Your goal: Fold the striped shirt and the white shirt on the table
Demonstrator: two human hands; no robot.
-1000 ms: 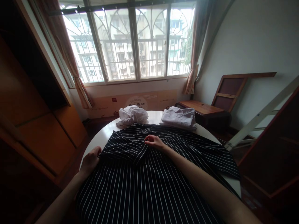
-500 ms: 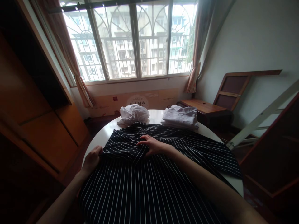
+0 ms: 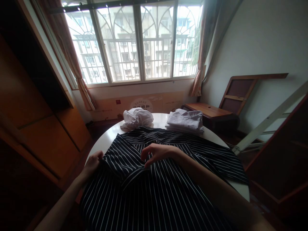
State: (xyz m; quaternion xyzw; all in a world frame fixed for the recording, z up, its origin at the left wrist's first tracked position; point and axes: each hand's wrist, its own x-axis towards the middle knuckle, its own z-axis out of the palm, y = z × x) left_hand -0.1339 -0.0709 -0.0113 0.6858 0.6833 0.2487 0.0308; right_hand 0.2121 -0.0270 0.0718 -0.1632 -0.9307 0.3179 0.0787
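A black shirt with white stripes (image 3: 149, 199) lies spread over the round white table (image 3: 106, 138), its lower part hanging toward me. Its left sleeve is folded inward across the body, and the cuff end lies near the middle. At the fold on the left edge, my left hand (image 3: 93, 162) is closed on the cloth. My right hand (image 3: 156, 153) reaches in over the middle, fingers bent and pinching the end of the folded sleeve. The other sleeve (image 3: 223, 160) stretches out to the right over the table's edge.
Toward the window, a crumpled white cloth (image 3: 137, 118) and a folded white garment stack (image 3: 185, 121) sit on the table. An orange-brown cabinet (image 3: 50, 141) stands left. A wooden bench (image 3: 209, 110) and a pale ladder (image 3: 267, 125) are on the right.
The folded sleeve's end has been drawn down toward me and lies flatter. My right hand has gone from spread fingers to a pinch on it. My left hand stays at the edge.
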